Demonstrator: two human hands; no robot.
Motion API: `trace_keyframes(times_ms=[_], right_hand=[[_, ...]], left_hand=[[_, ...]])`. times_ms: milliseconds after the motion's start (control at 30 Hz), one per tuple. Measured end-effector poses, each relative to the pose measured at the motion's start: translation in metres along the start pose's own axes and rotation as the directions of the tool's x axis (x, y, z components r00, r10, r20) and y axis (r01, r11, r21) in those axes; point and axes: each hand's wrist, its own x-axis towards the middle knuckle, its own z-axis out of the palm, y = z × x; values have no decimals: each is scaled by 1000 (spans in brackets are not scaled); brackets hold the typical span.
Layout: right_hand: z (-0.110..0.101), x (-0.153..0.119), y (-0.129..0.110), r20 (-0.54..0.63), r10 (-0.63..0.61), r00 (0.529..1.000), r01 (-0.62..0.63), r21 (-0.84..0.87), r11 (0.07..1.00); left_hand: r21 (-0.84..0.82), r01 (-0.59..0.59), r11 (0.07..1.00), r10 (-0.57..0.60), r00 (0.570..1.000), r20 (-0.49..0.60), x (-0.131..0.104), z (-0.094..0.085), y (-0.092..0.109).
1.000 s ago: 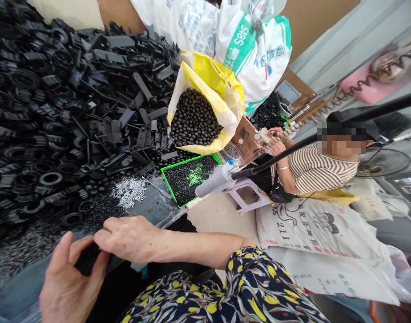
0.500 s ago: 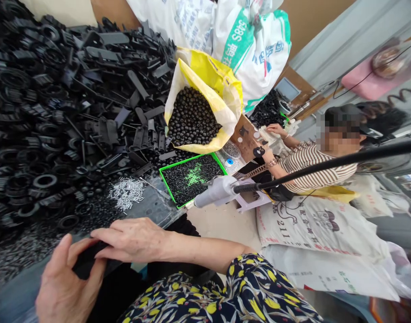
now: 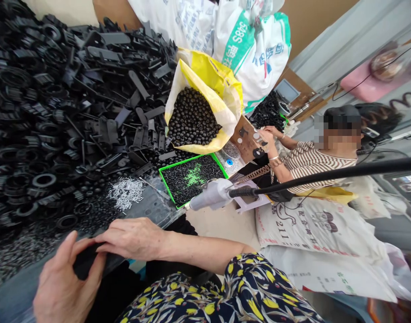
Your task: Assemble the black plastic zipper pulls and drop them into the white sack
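Together, fingers [image 3: 86,244] of both hands [image 3: 134,237] [image 3: 66,287] grasp a dark piece [image 3: 84,261] — outline hidden — near silvery rods [image 3: 126,194].

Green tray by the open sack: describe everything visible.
The green tray is rectangular, shallow and plastic-looking, with a bright rim. Small black parts cover most of its bottom; green grid shows near the middle. It lies at the table's edge beside the yellow-and-white sack. A pale tool hides part of its lower side; whether they touch is unclear.
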Motion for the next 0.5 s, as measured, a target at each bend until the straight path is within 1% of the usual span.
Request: trace_keyframes(times_ms=[167,233,300,400,500], right_hand=[[0,-1,-2,-49,22,999,-22,9,1000],[-5,-1,0,-102,56,993,-55,12,998],[-15,-3,4,-149,93,984,-96,-14,995],[-33,-6,14,-148,144,979,-165,-145,975],[-45,-6,25,-98,223,970,-242,-305,921]], left_hand=[[21,-82,996,83,996,-43,0,6,-8],[-5,-110,994,109,990,-84,-1,7,-9],[-66,-161,985,150,977,-151,-4,8,-9],[-150,-284,947,246,942,-228,-6,9,-6],[-250,-351,902,285,921,-265,-5,8,-3]])
